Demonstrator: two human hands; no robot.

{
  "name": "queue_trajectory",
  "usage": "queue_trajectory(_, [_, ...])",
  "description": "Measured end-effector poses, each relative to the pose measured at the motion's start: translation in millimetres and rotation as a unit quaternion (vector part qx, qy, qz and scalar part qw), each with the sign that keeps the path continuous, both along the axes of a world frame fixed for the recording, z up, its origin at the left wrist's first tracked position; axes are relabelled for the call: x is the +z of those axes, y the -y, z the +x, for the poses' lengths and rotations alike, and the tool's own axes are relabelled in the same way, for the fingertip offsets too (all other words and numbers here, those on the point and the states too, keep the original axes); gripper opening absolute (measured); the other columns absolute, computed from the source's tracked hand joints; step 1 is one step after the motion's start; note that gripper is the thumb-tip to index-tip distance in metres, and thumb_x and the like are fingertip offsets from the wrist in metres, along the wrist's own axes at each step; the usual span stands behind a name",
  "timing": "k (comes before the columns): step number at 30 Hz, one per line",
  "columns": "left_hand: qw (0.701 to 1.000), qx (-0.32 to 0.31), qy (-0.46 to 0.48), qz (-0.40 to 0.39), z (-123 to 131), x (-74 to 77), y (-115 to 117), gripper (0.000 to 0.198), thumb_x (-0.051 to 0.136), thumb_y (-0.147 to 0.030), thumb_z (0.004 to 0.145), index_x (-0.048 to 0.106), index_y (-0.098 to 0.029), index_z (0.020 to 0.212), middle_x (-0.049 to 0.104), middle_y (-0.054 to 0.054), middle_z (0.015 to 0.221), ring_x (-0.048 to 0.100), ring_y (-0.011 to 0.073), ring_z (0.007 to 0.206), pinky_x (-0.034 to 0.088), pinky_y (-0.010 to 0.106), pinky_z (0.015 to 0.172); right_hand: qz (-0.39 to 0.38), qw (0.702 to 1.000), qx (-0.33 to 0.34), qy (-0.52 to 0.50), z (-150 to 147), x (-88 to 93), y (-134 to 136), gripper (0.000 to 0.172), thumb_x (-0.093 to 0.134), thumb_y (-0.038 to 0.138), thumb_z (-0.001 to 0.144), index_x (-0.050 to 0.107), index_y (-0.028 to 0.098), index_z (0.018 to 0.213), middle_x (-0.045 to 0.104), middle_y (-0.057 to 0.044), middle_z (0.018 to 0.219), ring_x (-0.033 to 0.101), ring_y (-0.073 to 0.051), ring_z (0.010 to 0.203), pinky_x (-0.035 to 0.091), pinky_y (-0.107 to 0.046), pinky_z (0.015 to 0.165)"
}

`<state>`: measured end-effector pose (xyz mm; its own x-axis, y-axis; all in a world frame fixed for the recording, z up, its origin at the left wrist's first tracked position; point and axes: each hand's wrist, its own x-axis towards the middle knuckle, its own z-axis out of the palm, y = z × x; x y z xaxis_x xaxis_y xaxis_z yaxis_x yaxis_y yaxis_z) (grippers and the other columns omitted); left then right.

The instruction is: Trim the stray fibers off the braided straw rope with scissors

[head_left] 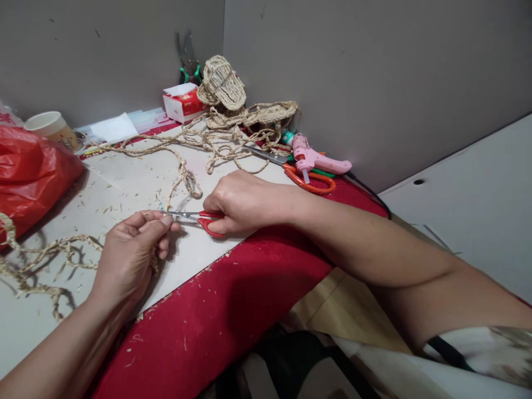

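The right hand point(239, 202) is closed round the red handles of the small scissors point(185, 214), whose blades point toward 9 o'clock. Right at their tips, the left hand point(128, 249) pinches a braided cord point(185, 176) between thumb and fingers; one stretch loops up toward 12, another shows below the palm.

Reading the clock from those scissors, more cord point(78, 244) lies in loose bends between 8 and 9. A red plastic bag point(35, 177) sits past it, between 9 and 10, its contents hidden. At 10 stands a paper cup point(50, 130), upright; what it holds can't be made out. The tissue box point(178, 105), at 12, has white tissue showing at its top. Just beside it, between 12 and 1, leans a woven straw piece point(224, 83), with tangled cord in front. Between 2 and 3, a pink glue gun point(320, 162) rests across larger scissors with orange handles point(291, 173).
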<state>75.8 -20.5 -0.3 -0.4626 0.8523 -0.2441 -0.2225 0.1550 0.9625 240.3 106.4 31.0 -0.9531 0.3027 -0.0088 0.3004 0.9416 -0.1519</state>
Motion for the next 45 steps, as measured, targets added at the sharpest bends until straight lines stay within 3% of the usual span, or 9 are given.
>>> queue_trajectory(6, [1.0,0.003,0.013,0.006,-2,-1.5,-1,0.023,0.08,-0.02,0.066,0.064,-0.014,0.081,0.067,0.005,0.07,0.046,0.0061,0.047,0.036,0.016,0.043,-0.05,0.998,-0.007,-0.047,-2,-4.0,-2,0.024,0.058,0.03,0.079,0.06,0.017,0.059,0.045,0.004,0.051,0.026,-0.008,0.051,0.02,-0.027,0.055])
queue_trajectory(10, [1.0,0.004,0.013,0.003,-1,0.1,0,0.026,0.081,-0.019,0.065,0.063,-0.015,0.082,0.068,0.004,0.067,0.046,0.0056,0.044,0.034,0.016,0.042,-0.186,0.968,-0.039,-0.166,-7,-9.0,-11,0.034,0.06,0.029,0.08,0.044,0.016,0.053,0.035,0.007,0.05,0.028,-0.006,0.051,0.022,-0.025,0.054])
queue_trajectory(13, [1.0,-0.003,0.004,-0.003,1,-0.1,1,0.029,0.082,-0.023,0.064,0.063,-0.016,0.084,0.068,0.004,0.065,0.045,0.0056,0.042,0.034,0.016,0.042,-0.335,0.899,-0.071,-0.272,-11,-11.6,-18,0.044,0.065,0.042,0.08,0.042,0.017,0.053,0.036,0.007,0.051,0.033,-0.005,0.051,0.025,-0.023,0.052])
queue_trajectory(18, [0.999,-0.026,-0.046,0.003,1,-3.9,5,0.031,0.083,-0.03,0.068,0.065,-0.016,0.088,0.07,0.005,0.068,0.047,0.0065,0.044,0.035,0.017,0.044,-0.542,0.77,-0.142,-0.305,-17,-14.9,-18,0.042,0.072,0.055,0.073,0.059,0.015,0.069,0.062,0.001,0.066,0.053,-0.008,0.057,0.041,-0.02,0.049])
queue_trajectory(24, [0.994,-0.057,-0.091,0.008,4,-4.2,8,0.032,0.084,-0.035,0.067,0.065,-0.016,0.084,0.069,0.004,0.064,0.046,0.0068,0.045,0.034,0.017,0.046,-0.735,0.598,-0.067,-0.313,-25,-17.0,-2,0.034,0.066,0.044,0.083,0.058,0.015,0.068,0.071,-0.004,0.089,0.064,-0.009,0.078,0.053,-0.022,0.069])
queue_trajectory(27, [0.992,-0.072,-0.104,0.018,7,-3.7,9,0.029,0.083,-0.035,0.068,0.066,-0.017,0.083,0.068,0.003,0.064,0.046,0.0077,0.046,0.032,0.018,0.045,-0.774,0.543,-0.05,-0.321,-29,-19.5,0,0.032,0.066,0.046,0.083,0.057,0.016,0.074,0.067,0.001,0.073,0.065,-0.011,0.072,0.055,-0.026,0.068])
queue_trajectory(32, [0.983,-0.108,-0.146,0.026,4,-4.7,9,0.025,0.077,-0.039,0.076,0.07,-0.016,0.082,0.064,0.003,0.062,0.043,0.009,0.047,0.031,0.021,0.046,-0.775,0.511,-0.06,-0.367,-37,-27.1,-7,0.037,0.066,0.049,0.081,0.047,0.019,0.07,0.044,0.01,0.052,0.05,-0.008,0.049,0.043,-0.02,0.048])
queue_trajectory(37, [0.981,-0.129,-0.141,0.046,-4,-10.5,3,0.026,0.078,-0.038,0.075,0.07,-0.014,0.082,0.066,0.005,0.064,0.041,0.0072,0.046,0.03,0.019,0.047,-0.751,0.529,-0.145,-0.368,-50,-27.4,-1,0.04,0.061,0.051,0.083,0.046,0.018,0.066,0.022,0.013,0.042,0.016,-0.004,0.037,0.013,-0.015,0.035])
queue_trajectory(45, [0.98,-0.043,-0.13,0.143,-17,-8.4,-18,0.033,0.078,-0.043,0.068,0.06,-0.015,0.072,0.059,-0.002,0.059,0.032,0.0042,0.042,0.022,0.018,0.042,-0.65,0.511,-0.189,-0.53,-103,26.0,-6,0.041,0.056,0.045,0.09,0.041,0.018,0.062,0.023,0.013,0.04,0.014,-0.002,0.035,0.012,-0.015,0.033])
